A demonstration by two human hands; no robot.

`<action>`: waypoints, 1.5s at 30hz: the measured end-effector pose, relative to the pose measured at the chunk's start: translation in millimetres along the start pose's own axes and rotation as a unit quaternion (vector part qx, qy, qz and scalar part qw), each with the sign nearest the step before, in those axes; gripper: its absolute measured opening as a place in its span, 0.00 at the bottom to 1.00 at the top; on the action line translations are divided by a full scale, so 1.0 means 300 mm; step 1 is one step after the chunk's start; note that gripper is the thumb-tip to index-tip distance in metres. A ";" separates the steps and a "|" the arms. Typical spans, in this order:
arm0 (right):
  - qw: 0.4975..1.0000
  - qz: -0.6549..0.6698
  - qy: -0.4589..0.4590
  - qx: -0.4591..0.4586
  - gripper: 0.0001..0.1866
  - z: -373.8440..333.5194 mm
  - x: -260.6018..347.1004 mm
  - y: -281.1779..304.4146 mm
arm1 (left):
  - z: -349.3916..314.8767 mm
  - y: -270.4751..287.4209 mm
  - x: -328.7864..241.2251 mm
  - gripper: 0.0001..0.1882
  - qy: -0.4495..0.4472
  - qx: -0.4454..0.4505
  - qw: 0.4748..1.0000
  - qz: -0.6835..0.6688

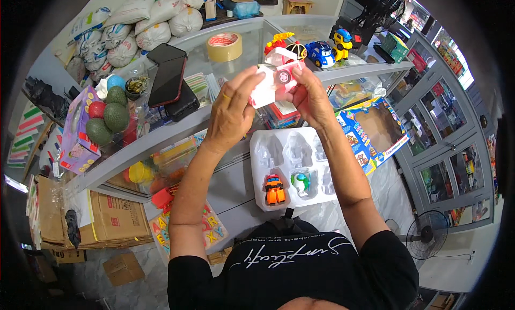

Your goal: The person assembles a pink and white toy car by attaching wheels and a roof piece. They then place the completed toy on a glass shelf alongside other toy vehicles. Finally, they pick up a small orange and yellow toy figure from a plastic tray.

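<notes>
See orange car [274, 191] and green-white toy [301, 185] in white tray [257, 173] — grasp pink-white car [283, 76] between curled left grip [232, 111] and right grip [314, 102] — reaching forward.

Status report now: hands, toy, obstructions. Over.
Left hand and right hand both gripping pink-and-white toy car. Toy car held above white tray. Right forearm blocking view of tray's right side.

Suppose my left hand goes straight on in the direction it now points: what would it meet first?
The pink and white toy, which the left hand holds. Past it, the red toy on the glass counter seems roughly in line, but depth is unclear.
</notes>
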State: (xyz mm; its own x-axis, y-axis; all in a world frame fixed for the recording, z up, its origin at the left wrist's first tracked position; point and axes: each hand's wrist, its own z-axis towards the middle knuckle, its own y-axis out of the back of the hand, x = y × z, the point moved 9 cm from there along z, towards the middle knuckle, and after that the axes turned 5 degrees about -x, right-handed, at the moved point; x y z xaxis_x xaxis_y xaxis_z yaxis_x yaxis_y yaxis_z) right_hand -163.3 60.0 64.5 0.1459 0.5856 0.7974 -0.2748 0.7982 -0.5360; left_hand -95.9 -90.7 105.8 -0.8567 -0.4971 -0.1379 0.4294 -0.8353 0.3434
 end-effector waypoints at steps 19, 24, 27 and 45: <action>1.000 -0.003 -0.003 0.018 0.18 -0.093 0.007 -0.063 | -0.056 0.050 -0.050 0.29 0.050 -0.075 0.993 -0.078; 0.999 -0.043 -0.001 0.013 0.17 -0.095 0.024 -0.087 | -0.085 0.015 -0.018 0.37 0.089 -0.056 0.989 -0.107; 0.994 -0.105 0.009 0.011 0.17 -0.063 0.056 -0.079 | -0.081 0.003 -0.011 0.46 0.125 -0.045 0.983 -0.131; 0.674 -0.704 0.079 0.208 0.34 0.268 0.041 -0.220 | -0.046 -0.080 0.351 0.46 0.342 0.102 0.895 -0.268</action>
State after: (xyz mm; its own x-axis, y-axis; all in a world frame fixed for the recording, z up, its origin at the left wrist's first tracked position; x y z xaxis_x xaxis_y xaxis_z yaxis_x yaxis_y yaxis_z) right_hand -219.8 3.2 131.8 0.6317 -0.6772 0.3773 0.0034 0.4891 0.8722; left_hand -192.5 -126.3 70.4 -0.5184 -0.1229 -0.8463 -0.1126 -0.9712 0.2100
